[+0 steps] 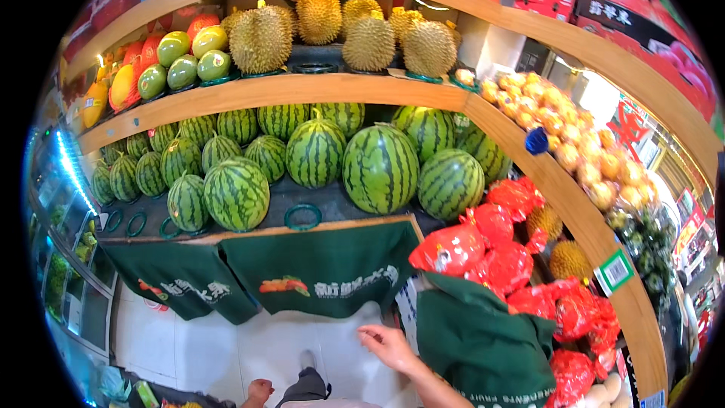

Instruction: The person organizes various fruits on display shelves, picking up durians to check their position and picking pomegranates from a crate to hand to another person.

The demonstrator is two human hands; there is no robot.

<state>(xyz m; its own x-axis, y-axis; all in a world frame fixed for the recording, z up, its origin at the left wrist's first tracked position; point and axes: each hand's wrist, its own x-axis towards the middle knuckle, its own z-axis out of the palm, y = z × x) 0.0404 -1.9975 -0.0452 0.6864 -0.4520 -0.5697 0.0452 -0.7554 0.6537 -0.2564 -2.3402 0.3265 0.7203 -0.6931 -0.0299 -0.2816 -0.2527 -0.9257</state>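
Note:
My right hand (387, 346) hangs over the white tiled floor, beside the green cloth (483, 332) draped on the right-hand stand. Its fingers are loosely bent and apart, with nothing seen in them. Low in the picture, my left hand (260, 391) is curled into a loose fist near my leg; nothing shows in it. Both hands are apart from the goods. Ahead, striped watermelons (381, 168) fill the lower shelf, with a large one (237, 193) near its front edge. Empty green rings (303, 217) lie along that edge.
Durians (260, 38) and green mangoes (183, 72) stand on the upper wooden shelf (302, 89). Red wrapped bundles (504, 266) pile up at the right, below wrapped round yellow fruit (559, 121). Glass-fronted coolers (72, 257) line the left. Boxes sit overhead.

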